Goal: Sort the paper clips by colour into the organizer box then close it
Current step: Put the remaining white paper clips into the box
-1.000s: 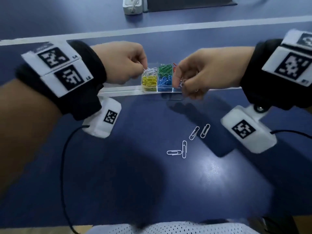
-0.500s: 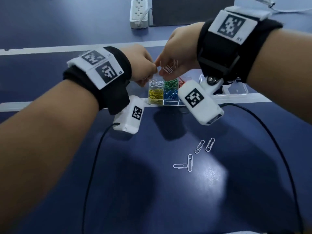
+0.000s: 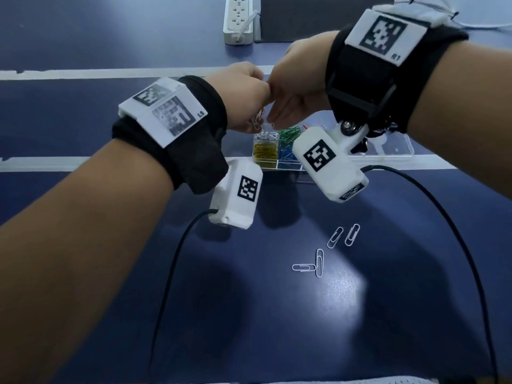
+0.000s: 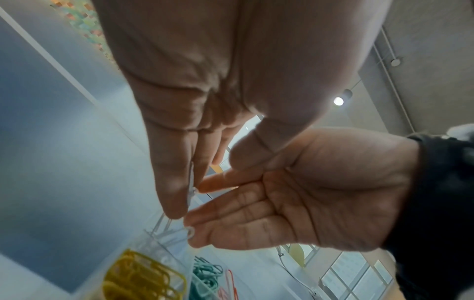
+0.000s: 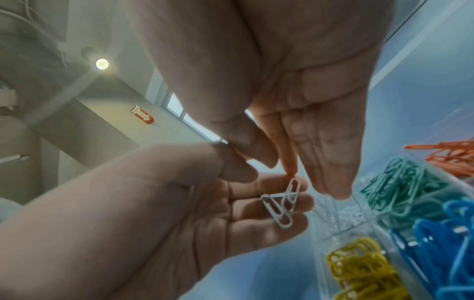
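Note:
The clear organizer box [image 3: 273,168] holds yellow [image 3: 264,152], green [image 3: 289,133], blue [image 5: 436,243] and orange clips [image 5: 451,154] in separate compartments. My left hand [image 3: 256,117] hovers over the white-clip compartment [image 3: 265,135]. Two white paper clips [image 5: 282,207] lie on its nearly straight fingers [image 5: 269,223]. My right hand [image 3: 274,120] is beside it, fingers straight and pointing down. Its index fingertip [image 5: 291,172] touches the top of one clip. Several white clips [image 3: 319,262] lie loose on the blue table nearer to me.
The box's clear lid [image 3: 393,146] lies open to the right. A white power strip [image 3: 238,20] and a dark panel [image 3: 327,18] sit at the far edge. Black wrist-camera cables [image 3: 171,273] trail over the table. White lines [image 3: 55,162] cross the table.
My right hand rose from the box's front and crossed to meet my left hand above the white compartment. Its fingers straightened against the clips that the left hand carries.

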Demonstrator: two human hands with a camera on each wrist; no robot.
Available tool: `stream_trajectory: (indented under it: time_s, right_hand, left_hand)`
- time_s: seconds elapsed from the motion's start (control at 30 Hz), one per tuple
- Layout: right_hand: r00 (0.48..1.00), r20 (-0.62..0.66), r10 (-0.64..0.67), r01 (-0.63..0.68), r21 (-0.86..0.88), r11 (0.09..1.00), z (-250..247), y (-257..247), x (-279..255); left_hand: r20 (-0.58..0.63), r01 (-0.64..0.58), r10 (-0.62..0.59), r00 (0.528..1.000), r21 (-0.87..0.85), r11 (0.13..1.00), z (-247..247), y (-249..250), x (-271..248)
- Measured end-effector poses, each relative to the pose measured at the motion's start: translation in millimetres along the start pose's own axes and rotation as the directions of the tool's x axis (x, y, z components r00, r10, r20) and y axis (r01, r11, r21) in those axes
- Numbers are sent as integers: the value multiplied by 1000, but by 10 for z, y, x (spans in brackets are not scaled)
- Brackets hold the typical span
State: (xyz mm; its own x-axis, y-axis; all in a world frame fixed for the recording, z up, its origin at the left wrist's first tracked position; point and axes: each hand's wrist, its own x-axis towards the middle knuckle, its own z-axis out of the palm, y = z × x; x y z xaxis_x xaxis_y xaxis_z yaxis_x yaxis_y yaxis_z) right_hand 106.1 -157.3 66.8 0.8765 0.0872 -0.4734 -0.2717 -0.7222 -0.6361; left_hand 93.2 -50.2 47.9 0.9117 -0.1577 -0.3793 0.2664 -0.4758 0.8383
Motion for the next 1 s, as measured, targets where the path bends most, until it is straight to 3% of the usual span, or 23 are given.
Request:
stream_trajectory:
  time_s: [0.17,0.5,0.6,0.7,0.83,1.0]
  right_hand:
    - [1000,-18,-8,9,74,997,27,-13,-43]
    - [999,-39,36,-36,1,999,-48,180,-217]
    - [998,-56,19,-16,60,998,-62,279,-260]
    - [998,-57,7,-2,81,997,-73,393,-307]
    - [998,-52,-29,24,-93,995,-62,532,-353]
    - [994,-85,-64,47,-193,980,-92,650,-410]
  left_hand:
    - [9,-22,22,1000,-7,1000,33,-20,-85]
    - [-70,-62,62,996,5,998,101,-4,-86]
    - [-97,-100,108,989,84,991,91,-41,-96]
    - [-48,-169,189,981,270,948,97,-115,-115]
    - [2,-220,248,969,467,857,124,-200,-111]
    - [-36,-259,322,946,515,817,104,-189,-137]
